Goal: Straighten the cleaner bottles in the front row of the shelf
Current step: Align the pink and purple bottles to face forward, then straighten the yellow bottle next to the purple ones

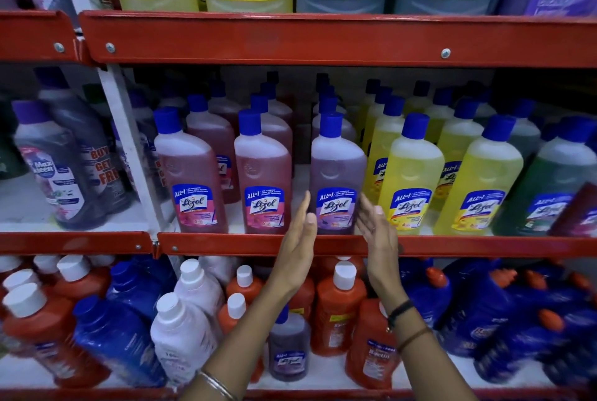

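You are holding your left hand (298,239) and right hand (376,229) flat and open, palms facing each other, on either side of the purple bottle (336,174) at the front edge of the middle shelf (452,247). Neither hand is gripping it; whether the fingertips are touching its sides is hard to tell. Flanking it this way is probably letting you square its label forward. It is standing upright between the pink bottle (263,174) and the yellow bottle (412,177), which are facing forward too.
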{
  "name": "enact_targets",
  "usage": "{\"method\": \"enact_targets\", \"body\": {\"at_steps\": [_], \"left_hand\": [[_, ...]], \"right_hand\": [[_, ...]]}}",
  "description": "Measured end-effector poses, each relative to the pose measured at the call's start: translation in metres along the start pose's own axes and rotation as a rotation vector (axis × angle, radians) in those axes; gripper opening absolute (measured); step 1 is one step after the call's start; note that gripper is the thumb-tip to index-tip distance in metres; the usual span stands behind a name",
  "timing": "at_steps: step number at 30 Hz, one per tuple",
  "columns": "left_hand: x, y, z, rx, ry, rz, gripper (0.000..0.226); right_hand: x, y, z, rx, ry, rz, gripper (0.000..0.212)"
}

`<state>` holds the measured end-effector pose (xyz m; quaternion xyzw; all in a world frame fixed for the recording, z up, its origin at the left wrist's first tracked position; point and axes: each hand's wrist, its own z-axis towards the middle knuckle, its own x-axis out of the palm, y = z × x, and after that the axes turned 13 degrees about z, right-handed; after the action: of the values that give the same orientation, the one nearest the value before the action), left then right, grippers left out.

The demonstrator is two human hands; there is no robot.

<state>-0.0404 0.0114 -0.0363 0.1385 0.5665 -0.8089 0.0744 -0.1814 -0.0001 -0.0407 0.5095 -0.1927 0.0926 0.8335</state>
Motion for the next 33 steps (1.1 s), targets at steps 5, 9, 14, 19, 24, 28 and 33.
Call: {"method": "enact_targets", "body": {"at_steps": [5,9,14,19,24,28,33], "left_hand": [[0.001,0.001,0.003,0.008,-0.022,-0.059,0.051],[0.002,0.005,0.004,0.025,-0.025,-0.077,0.065],[0.005,0.003,0.002,0.016,-0.025,-0.068,0.073],[0.006,-0.001,0.000,0.006,-0.048,-0.035,0.061],[0.042,-0.018,-0.015,0.188,-0.460,0.111,0.032],[0.076,-0.033,-0.017,0.282,-0.209,0.126,0.039],[0.100,-0.041,0.004,0.100,0.005,0.037,0.067]], "right_hand": [[0.002,-0.002,-0.002,-0.004,-0.010,0.006,0.048],[0.003,-0.003,-0.002,0.001,-0.020,0.007,0.055],[0.002,-0.002,-0.002,0.032,-0.032,0.050,0.043],[-0.001,0.004,-0.006,0.021,0.011,0.012,0.045],[-0.026,0.019,-0.020,-0.330,-0.101,-0.097,0.047],[-0.060,0.033,-0.011,-0.409,-0.240,-0.174,0.048],[-0.083,0.034,0.011,-0.088,-0.105,-0.151,0.066]]}}
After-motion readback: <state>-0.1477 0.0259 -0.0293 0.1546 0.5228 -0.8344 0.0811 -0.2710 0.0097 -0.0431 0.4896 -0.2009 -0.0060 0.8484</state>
